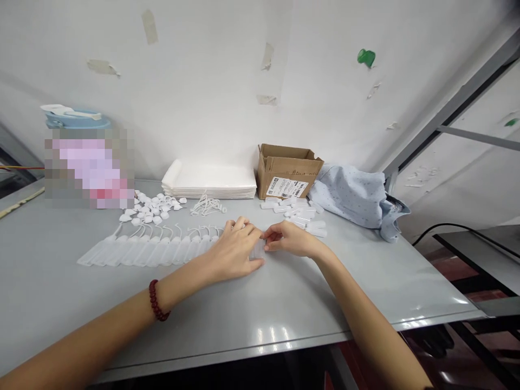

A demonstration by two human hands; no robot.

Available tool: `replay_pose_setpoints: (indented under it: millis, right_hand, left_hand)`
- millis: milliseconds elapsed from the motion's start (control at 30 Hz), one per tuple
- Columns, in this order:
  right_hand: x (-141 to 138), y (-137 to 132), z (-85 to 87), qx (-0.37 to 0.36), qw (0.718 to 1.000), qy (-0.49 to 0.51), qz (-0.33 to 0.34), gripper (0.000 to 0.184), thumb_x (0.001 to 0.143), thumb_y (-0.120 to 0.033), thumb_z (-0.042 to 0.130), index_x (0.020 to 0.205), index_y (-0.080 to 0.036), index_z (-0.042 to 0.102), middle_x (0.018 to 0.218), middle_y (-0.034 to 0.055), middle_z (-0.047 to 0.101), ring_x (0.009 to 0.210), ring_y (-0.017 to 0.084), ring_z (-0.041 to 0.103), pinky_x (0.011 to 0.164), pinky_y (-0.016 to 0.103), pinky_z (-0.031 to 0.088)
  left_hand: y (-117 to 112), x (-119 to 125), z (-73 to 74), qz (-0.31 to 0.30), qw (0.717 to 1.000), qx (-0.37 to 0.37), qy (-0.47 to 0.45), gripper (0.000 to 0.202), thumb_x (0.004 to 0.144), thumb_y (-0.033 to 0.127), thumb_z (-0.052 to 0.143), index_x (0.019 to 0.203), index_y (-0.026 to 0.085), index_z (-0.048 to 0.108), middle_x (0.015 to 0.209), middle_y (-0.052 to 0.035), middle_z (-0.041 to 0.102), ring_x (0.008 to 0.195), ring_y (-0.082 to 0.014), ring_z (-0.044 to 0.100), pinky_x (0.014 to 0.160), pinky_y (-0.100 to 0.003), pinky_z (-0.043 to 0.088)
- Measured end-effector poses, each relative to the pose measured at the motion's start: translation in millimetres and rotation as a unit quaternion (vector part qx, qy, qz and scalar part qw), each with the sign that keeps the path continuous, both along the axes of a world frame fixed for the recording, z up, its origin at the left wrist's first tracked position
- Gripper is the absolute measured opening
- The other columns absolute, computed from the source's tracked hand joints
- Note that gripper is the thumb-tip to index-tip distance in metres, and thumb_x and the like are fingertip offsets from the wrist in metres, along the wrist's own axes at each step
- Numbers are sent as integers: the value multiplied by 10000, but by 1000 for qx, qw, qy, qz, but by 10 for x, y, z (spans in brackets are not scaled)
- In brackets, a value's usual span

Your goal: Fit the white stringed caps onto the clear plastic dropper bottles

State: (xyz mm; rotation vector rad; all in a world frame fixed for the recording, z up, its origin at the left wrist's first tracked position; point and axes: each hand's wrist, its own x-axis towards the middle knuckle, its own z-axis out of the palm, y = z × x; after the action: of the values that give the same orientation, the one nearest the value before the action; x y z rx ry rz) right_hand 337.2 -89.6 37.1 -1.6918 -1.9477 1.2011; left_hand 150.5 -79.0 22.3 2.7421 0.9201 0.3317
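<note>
A row of flat, translucent plastic sleeves (pixel 150 250), most with a thin white cord looped at the top, lies side by side across the table. Over the right end of this row rests my left hand (pixel 233 252), palm down, thumb apart from the fingers, covering several sleeves. My right hand (pixel 292 239) meets it from the right, its thumb and fingertips pinched at the edge of a clear plastic sleeve (pixel 258 249). The fingers partly hide that sleeve. Loose clear pieces (pixel 298 211) lie scattered behind my right hand.
White cord ends (pixel 152 206) are heaped at back left, and loose white cords (pixel 208 205) lie beside them. A white stack of sheets (pixel 211 181), an open cardboard box (pixel 286 173) and a light blue cloth (pixel 351 195) stand along the wall. A blue basin (pixel 77 119) is at far left.
</note>
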Motion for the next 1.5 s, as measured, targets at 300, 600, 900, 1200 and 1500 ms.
replay_pose_setpoints:
  millis: [300, 600, 900, 1200, 1500]
  right_hand:
    - [36, 23, -28, -37, 996, 82, -23, 253, 673, -198, 651, 919, -139, 671, 769, 20, 690, 746, 171, 629, 715, 290, 469]
    - [119, 24, 76, -85, 988, 108, -73, 257, 719, -179, 666, 968, -135, 626, 857, 78, 716, 800, 177, 656, 574, 239, 442]
    - [67, -30, 124, -110, 992, 54, -1, 491, 615, -195, 742, 1072, -134, 574, 820, 30, 673, 722, 155, 621, 638, 274, 463]
    - [-65, -73, 68, -53, 995, -79, 12, 738, 572, -250, 785, 1228, -167, 458, 805, -4, 637, 731, 166, 579, 604, 253, 411]
    - [-68, -47, 13, -18, 996, -83, 19, 663, 567, -261, 785, 1172, -167, 531, 786, -11, 635, 720, 163, 575, 617, 257, 412]
  left_hand:
    - [50, -101, -1, 8, 999, 4, -43, 432, 765, 467, 627, 1081, 185, 546, 1089, -83, 614, 1131, -317, 407, 888, -458, 332]
    - [396, -380, 163, 189, 969, -30, -158, 223, 852, 312, 434, 941, 193, 600, 1043, -49, 653, 1073, -271, 469, 899, -443, 384]
    - [681, -614, 113, 240, 968, 2, -75, 285, 795, 198, 455, 999, 147, 648, 1043, -95, 665, 1145, -314, 433, 898, -427, 412]
    - [798, -552, -134, 149, 987, 68, 1, 369, 840, 147, 378, 1061, 170, 673, 1031, -95, 674, 1039, -290, 468, 847, -408, 388]
    - [784, -505, -149, 165, 980, 98, 55, 459, 783, 81, 381, 1139, 211, 640, 957, -123, 648, 1006, -306, 468, 772, -395, 376]
